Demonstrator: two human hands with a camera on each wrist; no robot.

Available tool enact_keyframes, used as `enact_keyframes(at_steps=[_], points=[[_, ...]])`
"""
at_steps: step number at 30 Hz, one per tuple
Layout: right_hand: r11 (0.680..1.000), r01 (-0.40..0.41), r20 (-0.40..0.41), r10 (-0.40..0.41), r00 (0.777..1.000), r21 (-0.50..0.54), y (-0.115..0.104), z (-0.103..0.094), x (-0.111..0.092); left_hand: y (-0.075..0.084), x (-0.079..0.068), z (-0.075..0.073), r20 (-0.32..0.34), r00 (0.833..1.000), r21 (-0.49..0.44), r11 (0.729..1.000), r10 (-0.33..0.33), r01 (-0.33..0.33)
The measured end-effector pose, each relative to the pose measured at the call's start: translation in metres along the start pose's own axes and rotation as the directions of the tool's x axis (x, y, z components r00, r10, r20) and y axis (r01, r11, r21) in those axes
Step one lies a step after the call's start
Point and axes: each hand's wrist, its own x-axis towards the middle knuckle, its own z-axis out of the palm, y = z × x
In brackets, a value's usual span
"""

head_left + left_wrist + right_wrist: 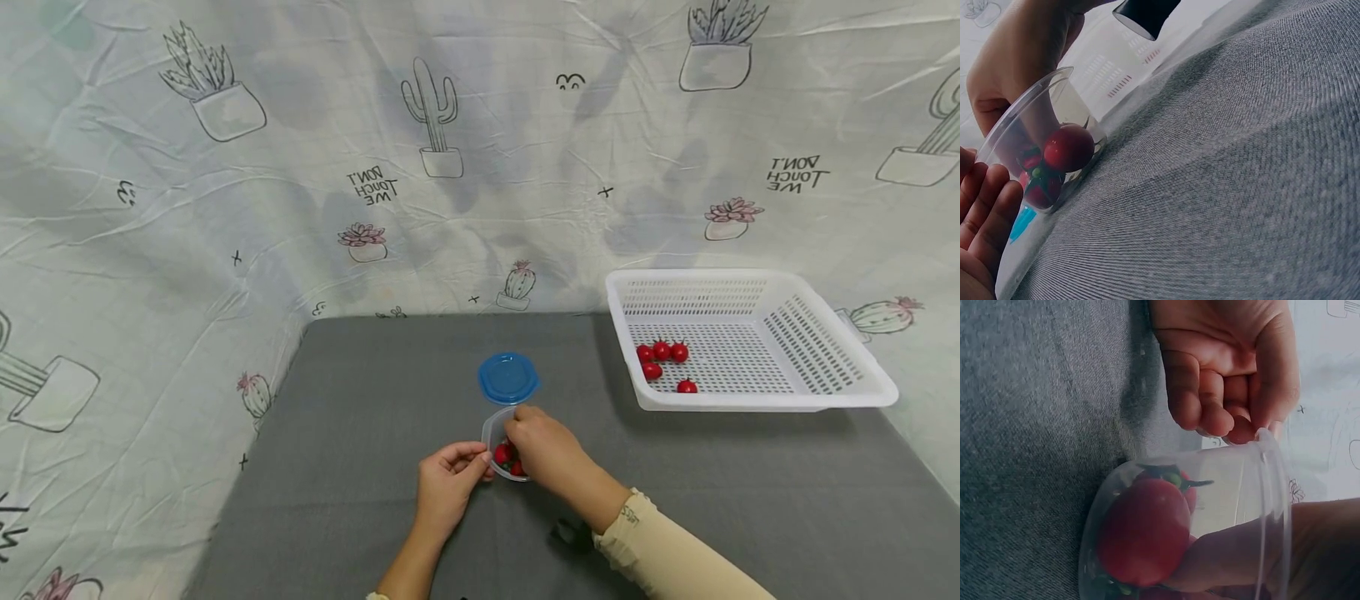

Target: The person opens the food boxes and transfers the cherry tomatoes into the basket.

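A clear plastic tub [489, 433] with red cherry tomatoes [502, 454] in it stands on the grey cloth. My left hand [447, 487] pinches the tub's rim at its left side between thumb and fingers. From the right, my right hand [551, 450] reaches over the rim with its fingers down inside the tub. In the right wrist view those fingers are beside a tomato [1144, 534]; their tips are hidden, so whether they hold one cannot be seen. Green stems show on the tomatoes [1069, 148] in the left wrist view.
A round blue lid [508, 377] lies just behind the tub. At the back right, a white perforated basket [765, 402] holds several more cherry tomatoes [662, 351]. A small black object [572, 535] is near the right wrist. Patterned cloth hangs behind the table.
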Motion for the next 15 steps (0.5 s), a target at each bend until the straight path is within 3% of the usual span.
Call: enact_keyframes(at_steps=[15], points=[[1.000, 0.017, -0.083, -0.019, 0.996, -0.023, 0.0018, 0.0017, -0.0010, -0.0017, 0.0005, -0.0004, 0.005, 1.000, 0.003, 1.000, 0.004, -0.004]])
